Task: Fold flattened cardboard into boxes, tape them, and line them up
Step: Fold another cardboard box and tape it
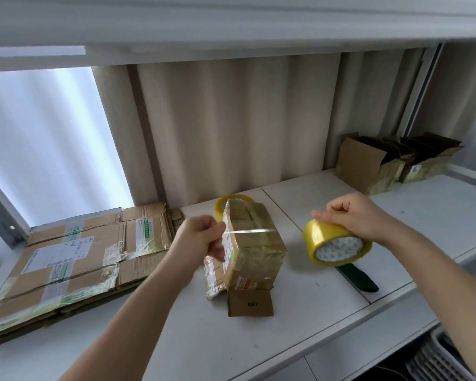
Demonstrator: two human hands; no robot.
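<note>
White worktop (300, 320) is sitting under a low white shelf, w/ beige pleated curtain (231, 127) hanging behind it and bright window to curtain's left.

Landmark: small taped box (254, 248), standing mid-worktop, wrapped in glossy yellowish tape, one brown flap (250, 303) lying flat on worktop at its near side.

Left hand (202, 237) is hovering just left of box, fingers curled, pinching free end of a clear tape strip (246, 231) that is stretching across box's top. Where strip ends past box's top isn't clear.

Right hand (357, 215) is hanging right of box, well apart from it, fingers curled over top of a yellow tape roll (337, 243), gripping it above worktop; roll's white core is facing camera.

Green-handled tool (358, 276) is lying on worktop right of box, partly under held roll; blade not visible, can't tell type.

Second yellow tape roll (232, 202) is standing just behind box, mostly hidden by it.

Flattened cardboard stack (74, 259) is lying left of box, labels and old tape showing on top sheet.

Two opened brown boxes (396, 163) are standing side by side far right behind box, near curtain, flaps up.

White slatted basket (437, 358) is showing below worktop's edge, near right of box.
</note>
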